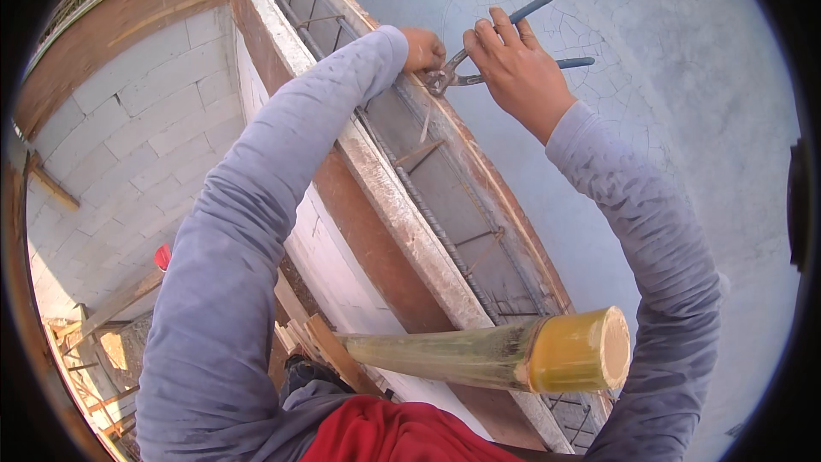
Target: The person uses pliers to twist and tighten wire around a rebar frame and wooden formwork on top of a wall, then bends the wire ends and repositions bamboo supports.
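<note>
The blue-handled pincers [467, 80] stand with their head at the upper edge of a wooden board [489, 167], handles spread, gripped by the right hand [522, 73]. The left hand [422, 50] curls just beside the head; whether it pinches anything cannot be told. Steel rebar [428, 215] lies inside the board; a bamboo pole [436, 358] crosses nearer the person.

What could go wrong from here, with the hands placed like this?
The left hand sits close beside the head of the pincers in the right hand, so a slip might nip it. The bamboo pole appears close to the right sleeve, so the arm could knock it.
</note>
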### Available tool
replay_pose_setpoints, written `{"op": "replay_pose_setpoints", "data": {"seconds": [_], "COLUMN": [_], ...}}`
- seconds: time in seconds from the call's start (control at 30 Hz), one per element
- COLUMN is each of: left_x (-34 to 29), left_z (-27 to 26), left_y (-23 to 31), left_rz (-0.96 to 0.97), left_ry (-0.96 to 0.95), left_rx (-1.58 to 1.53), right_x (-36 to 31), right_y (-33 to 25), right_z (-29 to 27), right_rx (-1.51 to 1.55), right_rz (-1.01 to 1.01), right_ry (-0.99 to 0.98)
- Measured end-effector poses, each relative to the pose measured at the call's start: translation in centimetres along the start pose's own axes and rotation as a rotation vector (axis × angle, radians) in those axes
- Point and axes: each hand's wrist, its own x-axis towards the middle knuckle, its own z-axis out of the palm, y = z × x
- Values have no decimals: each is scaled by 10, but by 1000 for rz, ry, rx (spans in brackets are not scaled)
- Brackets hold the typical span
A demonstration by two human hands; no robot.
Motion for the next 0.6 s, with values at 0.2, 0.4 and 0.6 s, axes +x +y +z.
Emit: {"op": "replay_pose_setpoints", "data": {"seconds": [0.2,0.4,0.6], "left_x": [-1,1,-9], "left_z": [1,7,5], "left_y": [0,2,8], "left_rz": [-6,25,6], "left_ry": [-13,32,71], "left_rx": [-26,-64,5], "right_x": [23,24,10], "right_y": [18,16,-13], "right_z": [-8,-9,-24], "right_rx": [23,-94,-73], "right_rz": [-171,-174,43], "right_ry": [-84,-114,-115]}}
